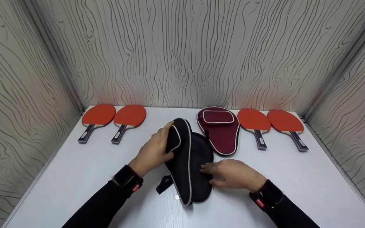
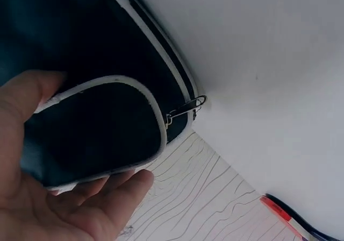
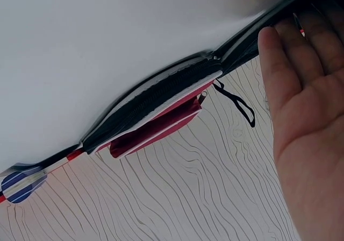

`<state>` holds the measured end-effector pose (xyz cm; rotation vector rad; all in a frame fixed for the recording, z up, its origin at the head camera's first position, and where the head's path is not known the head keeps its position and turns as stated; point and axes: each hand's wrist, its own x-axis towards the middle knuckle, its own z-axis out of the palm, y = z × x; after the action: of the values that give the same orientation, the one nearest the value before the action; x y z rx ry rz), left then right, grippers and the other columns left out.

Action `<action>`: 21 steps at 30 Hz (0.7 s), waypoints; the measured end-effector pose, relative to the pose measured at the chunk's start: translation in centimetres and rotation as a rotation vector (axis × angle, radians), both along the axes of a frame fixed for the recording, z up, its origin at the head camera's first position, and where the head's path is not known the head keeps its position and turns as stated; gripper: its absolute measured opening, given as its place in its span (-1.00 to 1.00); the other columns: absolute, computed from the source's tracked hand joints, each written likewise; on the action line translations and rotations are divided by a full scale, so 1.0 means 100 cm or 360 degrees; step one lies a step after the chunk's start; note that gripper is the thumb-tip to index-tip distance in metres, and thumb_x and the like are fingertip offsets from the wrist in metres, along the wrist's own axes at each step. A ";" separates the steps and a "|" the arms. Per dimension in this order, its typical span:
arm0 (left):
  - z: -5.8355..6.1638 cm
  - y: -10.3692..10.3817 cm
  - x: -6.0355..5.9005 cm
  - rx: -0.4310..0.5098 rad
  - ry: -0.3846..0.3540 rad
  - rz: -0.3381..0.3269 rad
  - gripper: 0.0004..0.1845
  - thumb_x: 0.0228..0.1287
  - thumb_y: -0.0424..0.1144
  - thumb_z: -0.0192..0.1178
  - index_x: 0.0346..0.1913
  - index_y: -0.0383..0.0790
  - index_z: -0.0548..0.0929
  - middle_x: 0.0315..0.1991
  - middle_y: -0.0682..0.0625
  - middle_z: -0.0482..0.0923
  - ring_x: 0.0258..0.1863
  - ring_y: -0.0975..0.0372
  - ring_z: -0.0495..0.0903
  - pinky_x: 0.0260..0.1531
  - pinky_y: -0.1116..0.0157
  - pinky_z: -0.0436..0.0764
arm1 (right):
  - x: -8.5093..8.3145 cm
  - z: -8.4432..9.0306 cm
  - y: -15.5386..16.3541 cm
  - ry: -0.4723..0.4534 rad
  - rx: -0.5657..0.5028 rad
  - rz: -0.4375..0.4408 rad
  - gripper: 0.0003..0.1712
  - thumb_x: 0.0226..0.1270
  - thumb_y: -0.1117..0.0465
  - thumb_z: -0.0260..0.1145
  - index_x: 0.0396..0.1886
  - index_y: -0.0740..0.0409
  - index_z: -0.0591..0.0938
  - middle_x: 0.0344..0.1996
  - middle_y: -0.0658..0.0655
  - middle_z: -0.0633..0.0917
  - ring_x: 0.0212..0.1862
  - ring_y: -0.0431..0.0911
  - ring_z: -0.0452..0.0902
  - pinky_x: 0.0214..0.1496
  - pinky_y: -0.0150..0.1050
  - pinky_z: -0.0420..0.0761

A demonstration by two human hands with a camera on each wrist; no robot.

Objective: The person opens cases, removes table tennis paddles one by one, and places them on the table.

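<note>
A black table tennis paddle case [image 1: 182, 171] with pale piping stands partly opened at the middle of the table. My left hand [image 1: 154, 150] grips its front half at the small outer pocket, thumb on one side and fingers on the other. The left wrist view shows this pocket [image 2: 102, 133] and a zip pull [image 2: 185, 107] near it. My right hand [image 1: 234, 174] touches the case's back half [image 1: 201, 164] with its fingertips. In the right wrist view its fingers are nearly straight, and the fingertips are partly in shadow.
A dark red paddle case [image 1: 222, 136] lies behind the black one, slightly right. Two red paddles, one of them the outer paddle [image 1: 98, 114], lie at back left. Two more, including the far one [image 1: 285, 121], lie at back right. A patterned wall [image 1: 182, 53] closes the rear.
</note>
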<state>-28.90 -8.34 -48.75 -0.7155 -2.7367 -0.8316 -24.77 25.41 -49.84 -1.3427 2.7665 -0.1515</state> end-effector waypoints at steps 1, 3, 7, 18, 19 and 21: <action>-0.001 0.001 -0.001 -0.0023 0.0006 -0.0001 0.26 0.28 -0.38 0.66 0.91 -0.15 0.08 0.53 -0.33 0.63 0.39 -0.18 0.74 0.35 -0.18 0.84 | 0.000 0.000 0.000 0.0003 0.0003 -0.0001 -0.49 0.66 0.05 0.52 0.51 -0.07 0.83 0.43 -0.05 0.88 0.37 -0.05 0.89 0.32 -0.04 0.91; -0.001 0.002 -0.002 -0.0081 0.0004 -0.0002 0.26 0.32 -0.36 0.67 0.93 -0.08 0.08 0.53 -0.32 0.63 0.38 -0.18 0.74 0.34 -0.18 0.85 | 0.000 0.000 0.000 0.0016 0.0009 0.0001 -0.49 0.66 0.05 0.52 0.51 -0.06 0.83 0.43 -0.04 0.88 0.38 -0.04 0.89 0.32 -0.04 0.91; 0.000 0.003 -0.006 -0.0173 0.0018 -0.0002 0.18 0.40 -0.32 0.66 0.93 -0.01 0.18 0.52 -0.31 0.65 0.37 -0.18 0.75 0.32 -0.17 0.86 | -0.001 -0.002 -0.001 0.0069 0.0027 0.0017 -0.49 0.67 0.03 0.51 0.51 -0.06 0.83 0.43 -0.02 0.88 0.40 -0.03 0.88 0.31 -0.04 0.91; 0.010 -0.008 -0.022 -0.0389 0.0146 -0.0006 -0.03 0.44 -0.51 0.52 0.84 0.03 0.45 0.43 -0.36 0.71 0.33 -0.26 0.79 0.26 -0.21 0.89 | -0.006 0.004 0.011 0.0169 -0.0007 -0.0015 -0.49 0.62 0.08 0.52 0.49 -0.06 0.84 0.46 0.00 0.86 0.46 -0.02 0.85 0.35 0.02 0.91; 0.010 -0.009 -0.024 -0.0401 0.0142 -0.0013 -0.05 0.44 -0.54 0.50 0.82 0.01 0.47 0.43 -0.36 0.72 0.35 -0.26 0.78 0.28 -0.22 0.88 | -0.006 0.004 0.012 0.0175 -0.0009 -0.0021 -0.48 0.61 0.09 0.52 0.50 -0.05 0.83 0.46 0.00 0.86 0.46 -0.01 0.85 0.34 0.02 0.91; 0.008 -0.011 -0.027 -0.0419 0.0124 -0.0031 -0.08 0.43 -0.56 0.49 0.80 -0.02 0.51 0.44 -0.34 0.73 0.39 -0.26 0.77 0.41 -0.25 0.83 | -0.006 0.005 0.013 0.0169 -0.0014 -0.0039 -0.47 0.62 0.10 0.51 0.51 -0.04 0.82 0.46 0.00 0.86 0.46 -0.01 0.85 0.34 0.02 0.91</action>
<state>-31.61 -9.49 -47.93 -0.8048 -2.8008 -0.4394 -25.38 26.71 -49.31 -1.3580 2.8731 -0.0963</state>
